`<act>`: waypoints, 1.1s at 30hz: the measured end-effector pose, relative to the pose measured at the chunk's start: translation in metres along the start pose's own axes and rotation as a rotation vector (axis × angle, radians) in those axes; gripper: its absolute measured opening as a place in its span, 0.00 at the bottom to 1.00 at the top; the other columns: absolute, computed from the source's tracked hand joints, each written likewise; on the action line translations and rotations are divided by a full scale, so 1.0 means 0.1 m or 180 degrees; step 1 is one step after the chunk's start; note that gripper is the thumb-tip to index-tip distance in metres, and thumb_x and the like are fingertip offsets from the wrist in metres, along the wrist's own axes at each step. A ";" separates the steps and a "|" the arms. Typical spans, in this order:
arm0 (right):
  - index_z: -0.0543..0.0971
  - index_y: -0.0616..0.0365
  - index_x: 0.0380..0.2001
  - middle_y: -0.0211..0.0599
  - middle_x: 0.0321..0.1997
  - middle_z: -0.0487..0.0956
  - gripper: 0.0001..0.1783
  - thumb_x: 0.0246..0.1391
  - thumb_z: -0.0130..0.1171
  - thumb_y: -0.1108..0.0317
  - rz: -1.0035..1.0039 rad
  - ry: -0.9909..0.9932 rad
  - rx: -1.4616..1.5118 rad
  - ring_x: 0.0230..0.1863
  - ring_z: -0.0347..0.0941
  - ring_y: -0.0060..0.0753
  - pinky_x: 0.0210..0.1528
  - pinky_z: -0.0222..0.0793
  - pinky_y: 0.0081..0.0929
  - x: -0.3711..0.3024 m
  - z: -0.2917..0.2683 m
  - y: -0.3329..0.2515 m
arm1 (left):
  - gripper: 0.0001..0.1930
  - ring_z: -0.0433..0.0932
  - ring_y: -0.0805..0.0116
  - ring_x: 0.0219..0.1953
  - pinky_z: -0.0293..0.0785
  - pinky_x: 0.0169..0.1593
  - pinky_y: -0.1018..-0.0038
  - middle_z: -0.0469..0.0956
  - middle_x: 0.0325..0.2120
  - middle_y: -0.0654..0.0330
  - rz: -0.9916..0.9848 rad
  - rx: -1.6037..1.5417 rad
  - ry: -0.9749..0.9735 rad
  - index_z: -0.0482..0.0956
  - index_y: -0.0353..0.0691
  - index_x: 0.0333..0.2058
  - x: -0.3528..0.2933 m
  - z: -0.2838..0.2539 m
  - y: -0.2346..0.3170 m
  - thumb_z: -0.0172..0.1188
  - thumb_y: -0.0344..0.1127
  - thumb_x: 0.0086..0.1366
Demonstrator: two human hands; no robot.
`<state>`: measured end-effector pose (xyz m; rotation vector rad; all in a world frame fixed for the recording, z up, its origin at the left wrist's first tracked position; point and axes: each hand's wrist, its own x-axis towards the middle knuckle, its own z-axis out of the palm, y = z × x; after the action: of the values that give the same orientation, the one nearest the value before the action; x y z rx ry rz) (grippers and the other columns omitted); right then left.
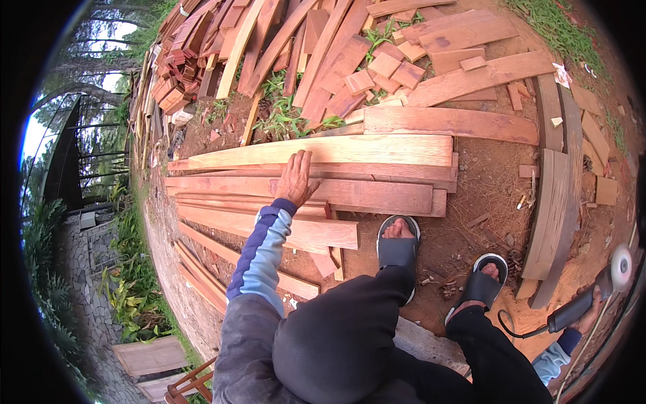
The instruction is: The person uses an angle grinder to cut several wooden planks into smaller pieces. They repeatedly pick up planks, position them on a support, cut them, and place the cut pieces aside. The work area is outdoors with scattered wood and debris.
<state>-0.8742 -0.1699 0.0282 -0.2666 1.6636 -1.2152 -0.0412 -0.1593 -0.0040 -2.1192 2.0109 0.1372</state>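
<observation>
My left hand [295, 183] reaches forward over a row of long sawn planks. Its fingers lie stretched out on the near edge of a pale yellow plank [377, 150], with the palm above the reddish-brown plank [377, 194] beside it. Far to the right, my right hand [589, 314] is wrapped round the dark body of an angle grinder [570, 311]. A whitish round disc [622, 268] sits at the tool's head, held out away from the planks. From its rear end a black cord [515, 332] curves off.
Loose boards and short offcuts [383, 64] lie heaped at the back, near a stack of reddish wood [178, 87]. Long weathered boards [553, 215] lie on the right. My sandalled feet [398, 242] stand on brown soil, beside a concrete block [431, 343].
</observation>
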 end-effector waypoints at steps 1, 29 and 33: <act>0.75 0.54 0.39 0.31 0.27 0.76 0.18 0.54 0.66 0.53 -0.0005 -0.0048 -0.0004 0.21 0.71 0.24 0.21 0.71 0.19 0.06 -0.10 0.01 | 0.46 0.58 0.48 0.65 0.59 0.66 0.57 0.60 0.62 0.47 0.0042 0.0031 0.0119 0.55 0.35 0.64 0.16 0.00 0.01 0.69 0.49 0.54; 0.74 0.57 0.35 0.35 0.24 0.75 0.20 0.50 0.66 0.54 -0.0031 0.0257 0.0013 0.19 0.74 0.30 0.21 0.74 0.24 -0.56 0.62 -0.30 | 0.35 0.68 0.43 0.44 0.66 0.51 0.56 0.67 0.37 0.44 0.0557 -0.0143 -0.0211 0.62 0.33 0.42 0.84 -0.19 0.31 0.69 0.39 0.35; 0.71 0.60 0.37 0.36 0.27 0.74 0.21 0.48 0.66 0.57 -0.0369 0.0597 0.0115 0.23 0.74 0.30 0.22 0.76 0.29 -0.53 0.47 -0.23 | 0.33 0.73 0.39 0.40 0.73 0.44 0.55 0.70 0.36 0.40 0.1017 -0.0257 -0.0432 0.63 0.32 0.40 0.99 -0.60 0.96 0.72 0.41 0.39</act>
<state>-0.8201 -0.1725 0.0792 -0.2352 1.8052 -1.3911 -0.1352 -0.2735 0.0244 -1.7614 2.2782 0.4074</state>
